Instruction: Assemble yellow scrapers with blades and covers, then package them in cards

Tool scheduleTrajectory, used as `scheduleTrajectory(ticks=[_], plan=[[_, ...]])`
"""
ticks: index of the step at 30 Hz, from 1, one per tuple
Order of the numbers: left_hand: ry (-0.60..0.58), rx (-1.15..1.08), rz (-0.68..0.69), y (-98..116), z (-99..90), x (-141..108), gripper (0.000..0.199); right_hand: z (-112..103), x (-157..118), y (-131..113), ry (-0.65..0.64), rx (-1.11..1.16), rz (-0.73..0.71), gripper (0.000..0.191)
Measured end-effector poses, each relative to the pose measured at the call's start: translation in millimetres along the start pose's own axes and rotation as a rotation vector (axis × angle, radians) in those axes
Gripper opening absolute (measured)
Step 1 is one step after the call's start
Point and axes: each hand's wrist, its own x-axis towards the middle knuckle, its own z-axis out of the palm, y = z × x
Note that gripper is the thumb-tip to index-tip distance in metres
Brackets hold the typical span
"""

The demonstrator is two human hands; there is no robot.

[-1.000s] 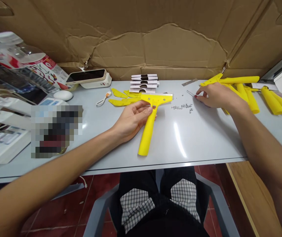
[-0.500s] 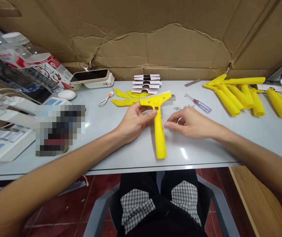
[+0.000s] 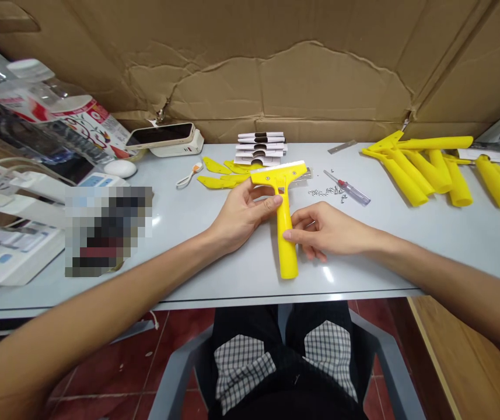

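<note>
A yellow scraper (image 3: 287,256) stands over the tabletop, its wide head away from me and its handle toward the front edge. My left hand (image 3: 241,214) is closed around the neck just below the head, thumb on top. Two screws show in the head, and a pale edge runs along its far side. With the thumb on the handle's face and fingers at its right side, my right hand (image 3: 326,230) grips the handle midway. Beyond that hand lie small loose screws (image 3: 327,192) and a screwdriver (image 3: 355,192) with a clear handle.
Flat yellow plates (image 3: 215,165) and a stack of paper-wrapped blades (image 3: 261,149) lie behind the scraper. A bare blade (image 3: 341,147) rests farther right, near several yellow scraper handles (image 3: 411,172). At left are a phone (image 3: 162,135), a bottle (image 3: 83,116) and power strips (image 3: 17,245).
My right hand has come left and down from beside the screws onto the scraper's handle. More screws now show. The screwdriver has shifted slightly. My left hand keeps its hold.
</note>
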Motion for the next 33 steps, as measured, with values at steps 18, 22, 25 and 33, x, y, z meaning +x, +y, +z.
scheduleTrajectory(ticks=[18, 22, 25, 33], plan=[[-0.058, 0.235, -0.076, 20, -8.0, 1, 0.037, -1, 1, -1, 0.081, 0.139, 0.005, 0.043], [0.182, 0.462, 0.121, 39, -28.4, 13, 0.03, -5, 3, 2, 0.093, 0.155, 0.027, 0.047], [0.331, 0.498, 0.193, 53, -43.1, 28, 0.026, -7, 4, 5, 0.096, 0.153, 0.014, 0.046], [0.418, 0.687, -0.12, 80, -68.3, 121, 0.037, -8, 0, -1, 0.099, 0.12, 0.036, 0.049]])
